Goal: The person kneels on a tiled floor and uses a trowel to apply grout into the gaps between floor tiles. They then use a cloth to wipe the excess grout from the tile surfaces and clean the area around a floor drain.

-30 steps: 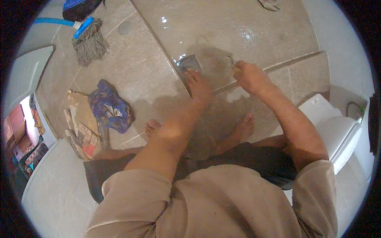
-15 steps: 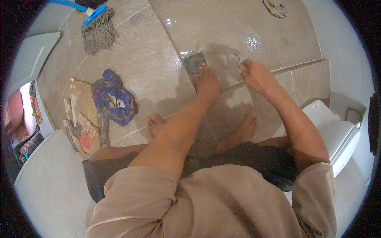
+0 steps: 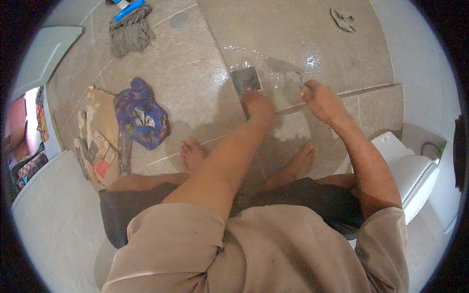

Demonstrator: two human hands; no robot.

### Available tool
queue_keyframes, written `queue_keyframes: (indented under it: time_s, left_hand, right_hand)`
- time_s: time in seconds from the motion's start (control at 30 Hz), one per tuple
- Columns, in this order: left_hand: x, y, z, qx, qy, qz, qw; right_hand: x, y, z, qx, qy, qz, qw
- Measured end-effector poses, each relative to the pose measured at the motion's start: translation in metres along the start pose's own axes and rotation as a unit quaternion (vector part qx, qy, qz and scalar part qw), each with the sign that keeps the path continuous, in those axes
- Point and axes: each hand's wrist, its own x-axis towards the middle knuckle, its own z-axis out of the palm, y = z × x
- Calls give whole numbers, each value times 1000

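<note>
I squat barefoot on a wet tiled floor. My left hand (image 3: 257,105) presses down on the tiles at the near edge of a square metal floor drain (image 3: 245,79); its fingers are hidden beneath it. My right hand (image 3: 320,97) is to the right of the drain, by the raised tile step, with its fingertips pinched on a clear, glassy thing (image 3: 286,78) that lies between the hands. What that clear thing is stays unclear. Water shines on the tiles around the drain.
A mop with a blue head (image 3: 129,27) lies at the far left. A blue cloth (image 3: 141,117) and cardboard scraps (image 3: 97,141) are on the left, a grey rag (image 3: 344,19) at the far right, a white toilet (image 3: 410,171) close on my right.
My head has tipped, so the floor things have slid up and left in view. Both hands stay by the drain; the left one has shifted from over the drain to its near edge.
</note>
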Motion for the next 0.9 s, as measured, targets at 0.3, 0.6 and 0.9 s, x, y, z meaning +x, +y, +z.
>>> queue_keyframes:
  time_s: [0.3, 0.6, 0.9]
  left_hand:
    - [34, -24, 1, -29, 183, -24, 982]
    - [10, -3, 3, -68, 54, 4, 996]
    - [40, -38, -24, 49, 186, -38, 981]
  right_hand:
    - [-6, -6, -2, -6, 15, -37, 999]
    - [-13, 24, 4, -12, 9, -33, 999]
    - [-9, 4, -8, 0, 2, -11, 1000]
